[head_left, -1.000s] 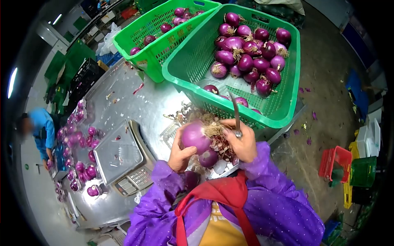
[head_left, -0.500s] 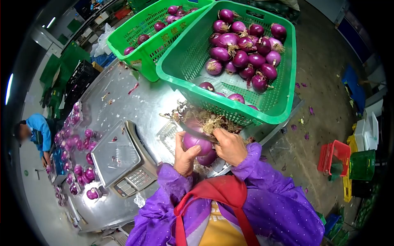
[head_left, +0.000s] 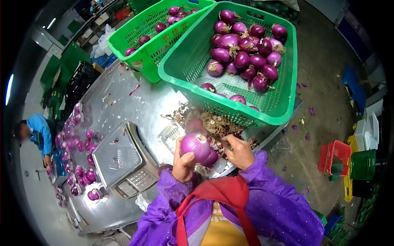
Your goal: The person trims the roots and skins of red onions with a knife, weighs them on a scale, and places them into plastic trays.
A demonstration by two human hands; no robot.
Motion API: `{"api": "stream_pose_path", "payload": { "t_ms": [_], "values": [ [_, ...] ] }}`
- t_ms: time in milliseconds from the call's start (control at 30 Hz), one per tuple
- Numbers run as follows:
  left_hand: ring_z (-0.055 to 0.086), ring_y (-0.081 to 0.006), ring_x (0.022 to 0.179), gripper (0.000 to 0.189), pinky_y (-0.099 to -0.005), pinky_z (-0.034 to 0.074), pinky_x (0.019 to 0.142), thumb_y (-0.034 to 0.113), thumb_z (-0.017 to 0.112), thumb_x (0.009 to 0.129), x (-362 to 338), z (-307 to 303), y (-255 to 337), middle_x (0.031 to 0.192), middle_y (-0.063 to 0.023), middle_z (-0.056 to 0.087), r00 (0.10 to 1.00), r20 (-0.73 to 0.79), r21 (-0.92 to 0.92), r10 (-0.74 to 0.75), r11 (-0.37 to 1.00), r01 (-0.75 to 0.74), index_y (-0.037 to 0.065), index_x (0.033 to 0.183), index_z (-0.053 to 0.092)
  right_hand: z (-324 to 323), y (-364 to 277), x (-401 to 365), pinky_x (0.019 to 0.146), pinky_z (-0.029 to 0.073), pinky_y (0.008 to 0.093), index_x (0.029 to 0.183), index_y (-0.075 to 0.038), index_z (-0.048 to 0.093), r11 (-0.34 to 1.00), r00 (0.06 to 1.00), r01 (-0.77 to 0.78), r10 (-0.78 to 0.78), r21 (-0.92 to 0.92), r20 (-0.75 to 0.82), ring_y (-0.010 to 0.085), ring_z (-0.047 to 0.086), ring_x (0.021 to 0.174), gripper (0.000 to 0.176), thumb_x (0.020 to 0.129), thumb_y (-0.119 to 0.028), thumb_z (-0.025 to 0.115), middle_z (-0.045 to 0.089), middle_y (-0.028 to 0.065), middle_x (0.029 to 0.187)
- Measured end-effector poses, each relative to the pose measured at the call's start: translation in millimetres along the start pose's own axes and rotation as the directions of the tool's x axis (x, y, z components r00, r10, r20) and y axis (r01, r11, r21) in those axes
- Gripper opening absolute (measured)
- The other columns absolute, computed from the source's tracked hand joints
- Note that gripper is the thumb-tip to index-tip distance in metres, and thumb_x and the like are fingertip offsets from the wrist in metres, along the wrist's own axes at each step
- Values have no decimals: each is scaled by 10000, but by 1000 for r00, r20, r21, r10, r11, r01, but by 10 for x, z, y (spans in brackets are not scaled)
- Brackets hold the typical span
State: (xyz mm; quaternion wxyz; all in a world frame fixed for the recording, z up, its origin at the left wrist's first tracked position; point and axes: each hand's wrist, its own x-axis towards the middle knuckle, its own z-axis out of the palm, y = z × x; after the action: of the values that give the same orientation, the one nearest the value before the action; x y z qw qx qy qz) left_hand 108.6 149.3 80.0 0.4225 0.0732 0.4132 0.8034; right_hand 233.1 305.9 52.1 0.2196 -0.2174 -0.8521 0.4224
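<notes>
My left hand (head_left: pixel 183 163) is closed around the side of a peeled purple onion (head_left: pixel 193 148), whose pale cut end faces up and to the right. Just right of it, my right hand (head_left: pixel 239 152) has its fingers curled round a knife; the blade is blurred and hard to make out against the scraps. Another onion (head_left: pixel 211 158) lies beneath the held one, partly covered. Behind the hands, a heap of dry root trimmings (head_left: pixel 223 124) rests against the green crate (head_left: pixel 230 107), with one more onion (head_left: pixel 195 125) at its left edge.
Many onions fill part of the green crate; a second, brighter crate (head_left: pixel 143 61) stands behind it. A scale (head_left: pixel 137 178) sits left on the metal table (head_left: pixel 123 96). Wrapped onions (head_left: pixel 88 176) lie farther left, near a person in blue (head_left: pixel 40 131). Red basket (head_left: pixel 334 158) at right.
The knife and my right hand have moved right and down, away from the onion. The root tuft at the onion's top is off, baring a pale cut end.
</notes>
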Motion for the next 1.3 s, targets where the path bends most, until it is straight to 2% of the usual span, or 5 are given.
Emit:
{"api": "stream_pose_path", "payload": {
  "t_ms": [533,667,933,1133,1300],
  "values": [
    [586,-237,1009,695,-366,493,897,127,776,638,-64,-17,-44,1125,-115,535,986,-65,354,155,927,-122,73,1200,370,154,-77,99,594,485,478,947,-58,510,984,990,136,-132,-115,40,382,622,707,219,741,-29,580,613,164,790],
    [568,-244,1058,732,-372,478,928,137,794,644,-148,-124,-55,1139,-152,522,973,-18,306,230,928,-213,50,1219,350,178,621,-177,640,487,495,939,-51,561,946,954,-214,256,-245,155,424,623,751,162,784,-85,593,643,208,803],
    [570,-215,1040,816,-345,488,886,106,832,636,-173,-132,-148,1161,-103,512,997,-69,555,42,832,3,53,1300,363,112,-260,153,752,464,264,1045,33,623,809,953,-278,166,518,253,120,562,804,243,830,-77,642,631,43,836],
    [579,-220,1013,826,-327,461,897,191,857,591,-414,-425,216,1141,-129,559,959,-90,777,270,621,-102,56,1290,437,356,68,8,378,330,217,819,-25,598,773,895,-444,399,453,197,41,463,459,117,890,-115,622,548,-5,602],
    [604,-230,944,717,-319,521,783,127,801,614,-568,-1323,1142,1120,-125,522,600,-377,864,706,502,-47,65,1239,452,273,519,-122,369,309,217,823,-16,575,806,912,-411,370,426,180,49,430,431,133,893,-116,627,519,-20,592]
  ]
}}
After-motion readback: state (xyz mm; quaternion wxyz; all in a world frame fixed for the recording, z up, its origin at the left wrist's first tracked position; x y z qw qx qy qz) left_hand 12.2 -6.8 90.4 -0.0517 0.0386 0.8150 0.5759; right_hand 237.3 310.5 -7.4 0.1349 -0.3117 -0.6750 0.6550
